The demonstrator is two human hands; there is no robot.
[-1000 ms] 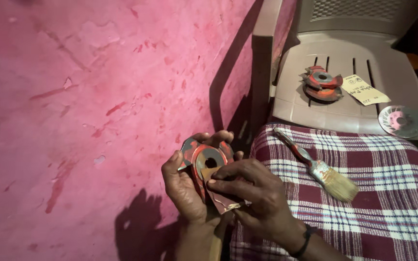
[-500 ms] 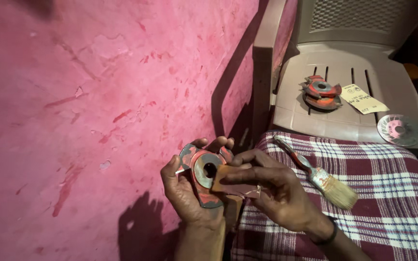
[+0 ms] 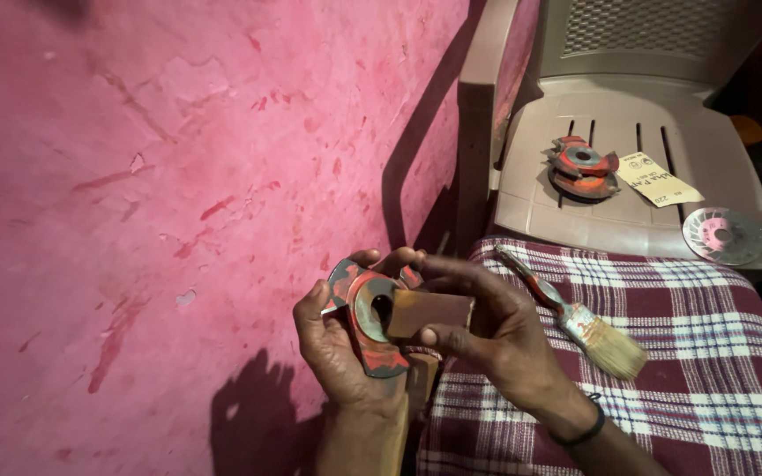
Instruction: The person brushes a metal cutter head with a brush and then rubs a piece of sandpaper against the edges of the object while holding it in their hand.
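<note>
The left hand (image 3: 337, 348) stays wrapped around the red-stained metal cutter disc (image 3: 372, 317), fingers curled behind it and thumb on its near rim, holding it face up just in front of the pink wall (image 3: 178, 176). The right hand (image 3: 496, 339) has shifted: a moment ago its fingers lay lower across the disc, and now it pinches a small brown flat piece (image 3: 429, 310) flat against the disc's right side, partly covering the centre hole. Both hands are close together, fingertips nearly meeting over the disc, each clamped on its own thing. The view has come in a little closer and the hands sit slightly higher than before. On the checked cloth (image 3: 663, 370) over the lap the paintbrush (image 3: 575, 317) lies where it was, bristles toward the lower right, handle pointing up toward the chair, just beside the right wrist but not touching it. On the plastic chair (image 3: 531, 211) behind, a second stack of red cutter discs (image 3: 582, 167) sits unmoved next to a yellow paper slip (image 3: 659, 179), and a silver grinding wheel (image 3: 723, 235) rests at the seat's front right edge, close to the rim. Open room lies to the left along the wall; to the right the cloth is free past the brush. The chair's armrest stands just above the hands.
</note>
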